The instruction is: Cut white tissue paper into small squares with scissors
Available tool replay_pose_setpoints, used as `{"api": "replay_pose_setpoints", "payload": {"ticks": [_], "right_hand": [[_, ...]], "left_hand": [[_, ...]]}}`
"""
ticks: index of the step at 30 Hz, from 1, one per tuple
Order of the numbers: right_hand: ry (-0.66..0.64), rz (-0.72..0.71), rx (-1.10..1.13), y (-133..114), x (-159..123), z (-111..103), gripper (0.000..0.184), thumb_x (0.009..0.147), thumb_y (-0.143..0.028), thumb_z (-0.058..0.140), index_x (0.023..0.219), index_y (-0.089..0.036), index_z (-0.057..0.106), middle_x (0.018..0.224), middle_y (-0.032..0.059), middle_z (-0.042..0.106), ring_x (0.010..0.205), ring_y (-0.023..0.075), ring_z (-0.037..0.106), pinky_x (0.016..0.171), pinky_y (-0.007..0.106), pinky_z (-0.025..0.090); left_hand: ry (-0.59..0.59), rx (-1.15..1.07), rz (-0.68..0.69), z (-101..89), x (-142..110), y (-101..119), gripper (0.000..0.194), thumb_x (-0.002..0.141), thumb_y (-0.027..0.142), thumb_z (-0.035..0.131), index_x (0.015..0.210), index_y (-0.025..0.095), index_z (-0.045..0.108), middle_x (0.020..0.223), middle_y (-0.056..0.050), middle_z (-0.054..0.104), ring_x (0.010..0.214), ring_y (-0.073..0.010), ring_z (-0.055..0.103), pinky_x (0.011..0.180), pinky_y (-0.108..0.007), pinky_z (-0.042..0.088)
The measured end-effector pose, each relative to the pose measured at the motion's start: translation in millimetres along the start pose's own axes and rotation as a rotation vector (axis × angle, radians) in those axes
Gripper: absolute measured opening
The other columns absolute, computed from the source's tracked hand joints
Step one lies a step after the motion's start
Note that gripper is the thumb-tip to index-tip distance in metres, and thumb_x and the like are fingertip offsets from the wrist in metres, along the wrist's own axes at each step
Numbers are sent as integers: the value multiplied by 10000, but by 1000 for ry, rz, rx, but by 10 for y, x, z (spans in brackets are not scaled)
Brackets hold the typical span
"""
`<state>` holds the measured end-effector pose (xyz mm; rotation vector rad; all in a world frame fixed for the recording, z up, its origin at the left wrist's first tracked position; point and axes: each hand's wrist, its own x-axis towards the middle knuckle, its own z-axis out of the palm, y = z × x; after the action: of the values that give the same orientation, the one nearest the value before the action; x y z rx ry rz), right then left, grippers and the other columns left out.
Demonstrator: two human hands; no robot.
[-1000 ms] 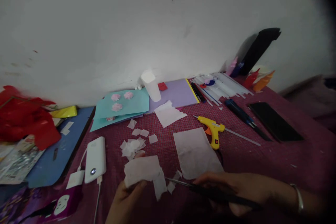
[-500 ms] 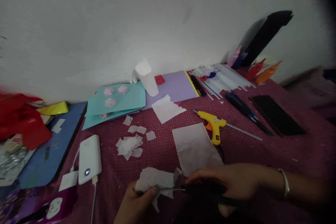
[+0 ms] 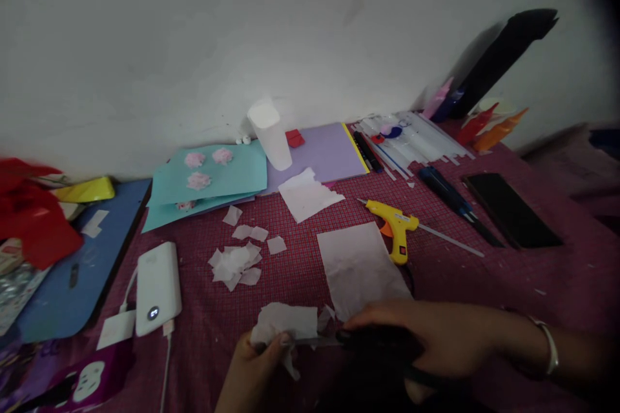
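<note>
My left hand (image 3: pixel 252 371) pinches a crumpled piece of white tissue paper (image 3: pixel 285 321) at the bottom centre, just above the red checked cloth (image 3: pixel 484 284). My right hand (image 3: pixel 426 342) is closed round black-handled scissors (image 3: pixel 372 342), whose blades reach left into the tissue's lower edge. A flat sheet of white tissue (image 3: pixel 358 268) lies just behind the right hand. A heap of small cut tissue squares (image 3: pixel 236 261) lies to the left, with a torn tissue piece (image 3: pixel 306 195) further back.
A yellow glue gun (image 3: pixel 394 229) lies mid-table. A white power bank (image 3: pixel 157 287) with cable sits at left. Teal card with pink tissue flowers (image 3: pixel 213 171), a white cup (image 3: pixel 270 132), glue sticks (image 3: pixel 416 145) and a black phone (image 3: pixel 511 210) lie toward the wall.
My left hand has lowered the tissue piece toward the cloth, and the scissors have closed in on its edge. The view shifted slightly left and down.
</note>
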<state>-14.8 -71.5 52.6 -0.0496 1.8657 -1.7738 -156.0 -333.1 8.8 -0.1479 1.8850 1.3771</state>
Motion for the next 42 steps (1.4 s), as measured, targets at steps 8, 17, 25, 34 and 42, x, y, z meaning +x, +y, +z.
{"api": "replay_pose_setpoints", "payload": {"ticks": [8, 17, 25, 34, 42], "right_hand": [[-8, 29, 28, -5, -13, -20, 716, 664, -314, 754, 1332, -259, 502, 1226, 73, 591, 1076, 275, 560, 916, 393, 440], [-55, 73, 167, 89, 29, -15, 559, 760, -368, 663, 1291, -242, 540, 1099, 27, 637, 961, 221, 602, 772, 292, 480], [10, 22, -79, -31, 13, -49, 690, 659, -320, 738, 1306, -236, 516, 1143, 69, 603, 967, 240, 582, 824, 340, 465], [-40, 10, -107, -41, 81, -82, 680, 685, -301, 727, 1323, -229, 503, 1175, 75, 600, 999, 248, 585, 839, 344, 464], [-9, -36, -159, -71, 92, -53, 692, 685, -291, 728, 1333, -231, 493, 1187, 79, 595, 1026, 248, 576, 878, 349, 450]], "left_hand": [[-66, 23, -28, 35, -14, 83, 297, 562, 432, 785, 582, 153, 685, 556, -18, 655, 561, -164, 564, 571, -252, 422], [-72, 130, 28, 45, -15, 146, 278, 588, 414, 757, 526, 155, 674, 555, -34, 659, 581, -178, 574, 584, -254, 427], [20, 114, -11, 57, -75, 139, 249, 591, 367, 739, 720, 155, 727, 691, -46, 725, 692, -219, 636, 640, -271, 469], [-265, 178, -2, 129, -124, 223, 282, 669, 425, 719, 794, 175, 752, 809, -59, 744, 806, -229, 652, 759, -290, 490], [-361, 141, 31, 129, -130, 332, 268, 681, 336, 736, 916, 208, 760, 944, -69, 754, 909, -253, 667, 846, -324, 487]]}}
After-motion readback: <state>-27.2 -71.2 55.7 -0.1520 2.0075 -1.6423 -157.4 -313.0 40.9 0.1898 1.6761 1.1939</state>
